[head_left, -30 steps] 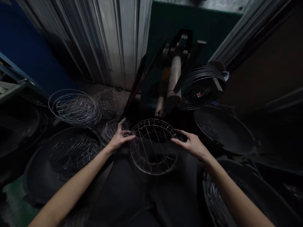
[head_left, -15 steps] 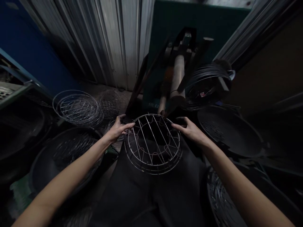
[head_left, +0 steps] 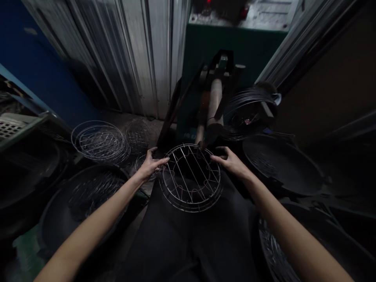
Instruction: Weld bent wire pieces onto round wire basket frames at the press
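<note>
A round wire rack [head_left: 192,172], with two stacked rings, parallel bars and a wavy inner wire, is held above my dark-clothed lap. My left hand [head_left: 149,165] grips its left rim, thumb on top and fingers partly hidden beyond the edge. On the opposite rim my right hand [head_left: 230,161] holds on, its thumb against the ring and index finger raised. The rack's far edge is by the lower tip of a machine arm [head_left: 215,102]; whether they touch I cannot tell.
A green machine cabinet [head_left: 235,43] stands ahead. Wire rings [head_left: 101,143] lie in a heap at left. Dark basins [head_left: 53,219] of cut wires flank me on both sides. Coiled wire [head_left: 252,102] hangs right of the machine arm. Behind is a corrugated metal wall [head_left: 147,58].
My view has tipped upward, showing more of the cabinet top. The rack looks slightly smaller and farther from me, while both hands keep their hold on its rim.
</note>
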Available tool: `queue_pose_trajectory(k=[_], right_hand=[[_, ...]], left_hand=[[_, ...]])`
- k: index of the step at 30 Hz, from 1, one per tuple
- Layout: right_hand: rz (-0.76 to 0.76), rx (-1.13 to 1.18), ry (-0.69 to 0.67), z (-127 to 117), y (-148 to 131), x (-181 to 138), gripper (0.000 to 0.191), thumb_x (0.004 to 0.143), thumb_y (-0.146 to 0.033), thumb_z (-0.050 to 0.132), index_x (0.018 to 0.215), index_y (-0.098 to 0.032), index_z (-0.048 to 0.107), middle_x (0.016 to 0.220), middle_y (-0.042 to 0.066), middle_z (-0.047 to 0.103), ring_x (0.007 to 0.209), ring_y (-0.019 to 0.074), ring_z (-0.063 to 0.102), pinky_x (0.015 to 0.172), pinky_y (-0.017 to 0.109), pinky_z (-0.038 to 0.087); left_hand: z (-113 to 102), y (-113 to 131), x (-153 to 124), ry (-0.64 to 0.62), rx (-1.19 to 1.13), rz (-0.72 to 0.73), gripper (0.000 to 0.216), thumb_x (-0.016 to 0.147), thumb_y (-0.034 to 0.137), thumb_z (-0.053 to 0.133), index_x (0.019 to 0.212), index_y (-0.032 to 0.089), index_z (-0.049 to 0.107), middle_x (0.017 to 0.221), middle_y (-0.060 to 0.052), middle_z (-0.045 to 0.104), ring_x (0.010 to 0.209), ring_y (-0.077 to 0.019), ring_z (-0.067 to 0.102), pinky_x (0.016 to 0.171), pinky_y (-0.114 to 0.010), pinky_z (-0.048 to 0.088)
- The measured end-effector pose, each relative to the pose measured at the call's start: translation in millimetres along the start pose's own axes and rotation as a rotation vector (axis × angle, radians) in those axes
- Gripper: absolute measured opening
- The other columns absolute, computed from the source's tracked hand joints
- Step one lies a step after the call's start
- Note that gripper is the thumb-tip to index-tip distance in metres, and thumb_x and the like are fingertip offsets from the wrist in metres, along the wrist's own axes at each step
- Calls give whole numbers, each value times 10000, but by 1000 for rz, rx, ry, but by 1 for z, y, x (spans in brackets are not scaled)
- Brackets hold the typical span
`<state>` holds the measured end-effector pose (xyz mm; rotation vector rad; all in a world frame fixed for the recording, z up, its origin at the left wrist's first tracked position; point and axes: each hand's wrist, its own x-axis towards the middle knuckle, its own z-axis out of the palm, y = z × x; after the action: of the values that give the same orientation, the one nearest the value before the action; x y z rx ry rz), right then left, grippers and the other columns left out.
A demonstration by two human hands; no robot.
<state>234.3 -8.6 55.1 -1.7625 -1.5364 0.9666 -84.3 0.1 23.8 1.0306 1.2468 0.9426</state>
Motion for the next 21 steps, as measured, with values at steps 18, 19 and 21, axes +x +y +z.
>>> queue_pose_trajectory(k=[18,19,21], right_hand=[[0,-81,6,-2,6,5,620,706,-552,664,1203,-215,509,907,56,684,896,233,633,837,395,471],[4,-79,5,-2,7,6,621,708,-560,658,1205,-218,509,899,54,684,898,235,631,839,400,469],[16,-75,-2,-1,5,6,632,706,-575,653,1210,-222,508,886,54,684,903,242,627,848,411,462]], left_hand=[[7,2,1,27,-37,-12,928,605,353,788,1330,226,223,755,-14,640,600,-123,634,541,-206,491],[6,3,1,26,-35,-14,940,601,350,790,1333,224,215,745,-12,637,600,-130,636,549,-225,506],[5,5,3,14,-29,-22,947,596,342,792,1333,225,209,744,-8,633,610,-145,645,570,-266,533]])
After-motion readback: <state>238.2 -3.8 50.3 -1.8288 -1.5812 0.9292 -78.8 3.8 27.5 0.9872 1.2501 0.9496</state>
